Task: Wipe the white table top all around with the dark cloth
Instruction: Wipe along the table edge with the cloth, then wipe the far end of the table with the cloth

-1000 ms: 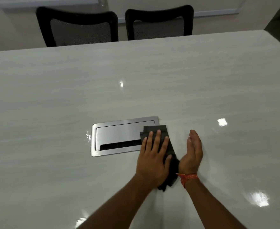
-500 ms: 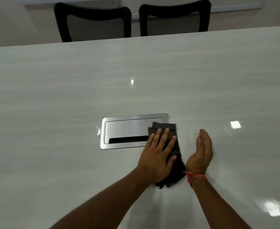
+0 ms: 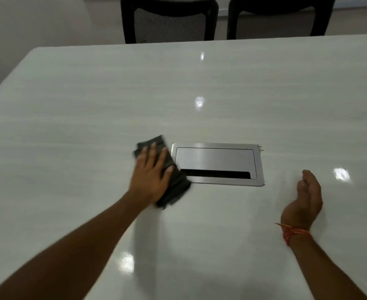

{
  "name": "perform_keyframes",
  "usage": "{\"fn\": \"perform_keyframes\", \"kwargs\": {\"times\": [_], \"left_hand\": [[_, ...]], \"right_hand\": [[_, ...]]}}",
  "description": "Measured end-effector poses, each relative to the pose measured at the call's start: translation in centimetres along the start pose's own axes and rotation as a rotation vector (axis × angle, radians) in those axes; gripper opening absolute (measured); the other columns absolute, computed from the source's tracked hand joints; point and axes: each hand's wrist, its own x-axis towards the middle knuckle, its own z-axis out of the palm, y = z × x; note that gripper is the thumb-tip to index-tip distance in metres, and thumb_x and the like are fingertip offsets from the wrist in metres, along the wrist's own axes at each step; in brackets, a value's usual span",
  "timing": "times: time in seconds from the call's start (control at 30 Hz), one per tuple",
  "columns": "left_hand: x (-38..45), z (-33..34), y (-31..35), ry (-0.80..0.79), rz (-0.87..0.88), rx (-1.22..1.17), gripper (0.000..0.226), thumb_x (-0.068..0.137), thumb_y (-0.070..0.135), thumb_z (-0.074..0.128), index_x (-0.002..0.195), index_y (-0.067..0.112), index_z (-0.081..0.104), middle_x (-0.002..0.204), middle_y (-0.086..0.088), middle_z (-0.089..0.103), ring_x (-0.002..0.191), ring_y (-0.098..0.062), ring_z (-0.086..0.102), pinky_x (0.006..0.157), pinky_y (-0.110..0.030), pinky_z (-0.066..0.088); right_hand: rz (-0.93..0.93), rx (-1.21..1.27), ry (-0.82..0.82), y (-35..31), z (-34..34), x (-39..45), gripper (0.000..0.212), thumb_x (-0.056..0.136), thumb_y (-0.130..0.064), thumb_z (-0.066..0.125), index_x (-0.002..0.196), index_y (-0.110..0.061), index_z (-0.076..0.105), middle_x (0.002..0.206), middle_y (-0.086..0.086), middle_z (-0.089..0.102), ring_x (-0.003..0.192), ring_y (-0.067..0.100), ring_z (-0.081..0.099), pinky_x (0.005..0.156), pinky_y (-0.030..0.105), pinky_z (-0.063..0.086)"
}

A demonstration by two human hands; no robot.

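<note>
The glossy white table top (image 3: 91,109) fills most of the head view. My left hand (image 3: 151,176) lies flat with straight fingers on the folded dark cloth (image 3: 174,187), pressing it to the table just left of the metal panel. The cloth's near end overlaps the panel's lower left corner. My right hand (image 3: 306,202) rests on its edge on the table to the right, fingers relaxed and slightly cupped, holding nothing. A red thread is tied round that wrist.
A brushed metal cable panel (image 3: 217,163) with a dark slot is set flush in the table's middle. Two black mesh-backed chairs (image 3: 169,20) (image 3: 280,16) stand at the far edge. The table's left corner (image 3: 35,50) shows at upper left.
My left hand has slid the cloth leftward from the panel's right end to its left end. My right hand stayed near the right side. The camera has swung left.
</note>
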Motion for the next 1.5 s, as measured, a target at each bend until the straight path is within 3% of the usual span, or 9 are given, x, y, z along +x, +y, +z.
{"fn": "perform_keyframes", "kwargs": {"times": [0.17, 0.33, 0.47, 0.73, 0.87, 1.0, 1.23, 1.37, 1.5], "left_hand": [[-4.2, -0.6, 1.9, -0.059, -0.019, -0.007, 0.072, 0.095, 0.060, 0.011, 0.158, 0.025, 0.012, 0.167, -0.009, 0.000, 0.153, -0.035, -0.006, 0.124, -0.050, 0.001], [0.2, 2.3, 13.4, -0.058, 0.434, -0.042, 0.064, 0.100, 0.054, 0.025, 0.156, 0.024, 0.028, 0.165, -0.013, 0.013, 0.152, -0.042, 0.004, 0.122, -0.056, 0.009], [5.1, 2.6, 21.7, -0.111, 0.505, -0.068, 0.062, 0.102, 0.055, 0.028, 0.157, 0.027, 0.022, 0.166, -0.012, 0.005, 0.152, -0.038, -0.005, 0.123, -0.049, -0.007], [7.5, 2.1, 9.2, 0.022, 0.185, -0.109, 0.069, 0.095, 0.061, 0.023, 0.151, 0.023, 0.040, 0.162, -0.016, 0.025, 0.149, -0.043, 0.018, 0.122, -0.052, 0.014], [0.3, 0.4, 1.1, -0.014, 0.047, -0.015, 0.070, 0.098, 0.063, 0.013, 0.157, 0.027, 0.016, 0.166, -0.011, 0.010, 0.152, -0.038, 0.006, 0.122, -0.053, 0.013], [-8.8, 1.4, 3.7, -0.009, 0.081, -0.034, 0.066, 0.100, 0.059, 0.017, 0.158, 0.028, 0.015, 0.166, -0.011, 0.009, 0.153, -0.037, 0.003, 0.122, -0.053, 0.013], [-18.6, -0.7, 12.3, -0.177, 0.287, -0.151, 0.059, 0.104, 0.051, 0.020, 0.158, 0.028, 0.017, 0.166, -0.007, 0.008, 0.152, -0.036, 0.006, 0.122, -0.047, 0.000], [-18.4, -4.3, 9.1, -0.172, 0.031, -0.667, 0.053, 0.101, 0.033, 0.029, 0.153, 0.021, 0.027, 0.161, -0.004, 0.029, 0.149, -0.013, 0.021, 0.124, -0.040, 0.015], [-18.1, -6.2, 2.3, 0.065, -0.299, -0.789, 0.044, 0.105, 0.033, 0.038, 0.149, 0.029, 0.034, 0.155, 0.003, 0.040, 0.145, -0.013, 0.033, 0.122, -0.035, 0.026]], "right_hand": [[-0.016, -0.024, -0.023, -0.8, 1.0, -0.6, 0.047, 0.092, -0.017, 0.043, 0.133, 0.002, 0.056, 0.140, 0.014, 0.055, 0.128, 0.011, 0.050, 0.102, 0.010, 0.038], [-0.058, -0.048, -0.002, -0.5, 0.8, -0.3, 0.045, 0.094, -0.018, 0.044, 0.133, 0.000, 0.056, 0.137, 0.008, 0.056, 0.125, 0.002, 0.051, 0.109, 0.022, 0.040], [-0.082, -0.100, -0.021, 0.3, 0.3, 0.2, 0.044, 0.095, -0.017, 0.043, 0.135, -0.001, 0.055, 0.137, 0.004, 0.055, 0.121, -0.004, 0.051, 0.104, 0.012, 0.038], [-0.071, -0.072, 0.008, 0.4, 0.2, 0.5, 0.043, 0.095, -0.017, 0.044, 0.133, -0.001, 0.056, 0.137, 0.012, 0.057, 0.129, 0.017, 0.051, 0.106, 0.019, 0.041], [-0.073, -0.101, -0.025, -0.2, 0.3, 0.3, 0.046, 0.093, -0.018, 0.043, 0.132, 0.000, 0.057, 0.135, 0.007, 0.056, 0.122, 0.003, 0.051, 0.106, 0.017, 0.039], [-0.050, -0.164, -0.100, -0.3, 0.7, 0.1, 0.047, 0.093, -0.022, 0.044, 0.131, 0.002, 0.057, 0.139, 0.017, 0.055, 0.133, 0.026, 0.048, 0.112, 0.029, 0.037], [-0.296, -0.407, -0.536, -3.0, 0.3, -9.9, 0.051, 0.101, -0.039, 0.037, 0.130, -0.003, 0.059, 0.141, 0.009, 0.051, 0.136, 0.029, 0.044, 0.118, 0.028, 0.026], [-0.564, -0.737, -0.880, -2.9, -0.6, -18.8, 0.051, 0.104, -0.036, 0.024, 0.147, -0.016, 0.043, 0.158, 0.002, 0.033, 0.150, 0.018, 0.020, 0.121, 0.040, 0.013], [-0.583, -1.114, -0.922, -2.3, 1.5, -21.0, 0.063, 0.105, -0.041, 0.006, 0.151, -0.011, 0.036, 0.159, 0.015, 0.030, 0.148, 0.034, 0.025, 0.117, 0.052, 0.019]]}}
